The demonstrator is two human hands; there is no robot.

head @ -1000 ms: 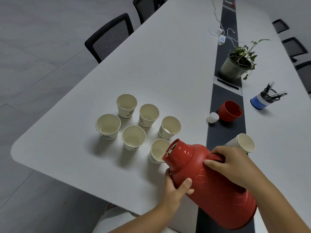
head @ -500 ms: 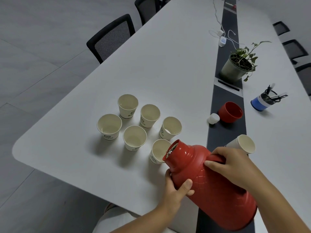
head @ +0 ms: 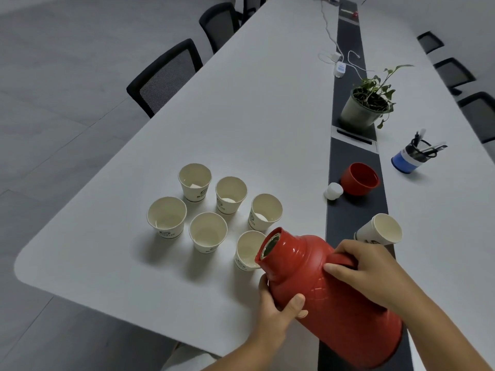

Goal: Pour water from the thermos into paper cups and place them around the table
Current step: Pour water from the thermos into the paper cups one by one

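At lower centre of the frame, the red thermos (head: 332,298), handle gripped by the right hand (head: 367,269) and neck cradled in the left hand (head: 278,309), tilts over the nearest paper cup (head: 247,250), apparently mid-pour; next, a steeper, steady tilt seems required.

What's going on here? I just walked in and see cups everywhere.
A person is tilting a red thermos with both hands, the right hand on its handle, the left hand under its neck, its mouth over the nearest cup. Five more cups stand beside it; the thermos's red lid lies apart.
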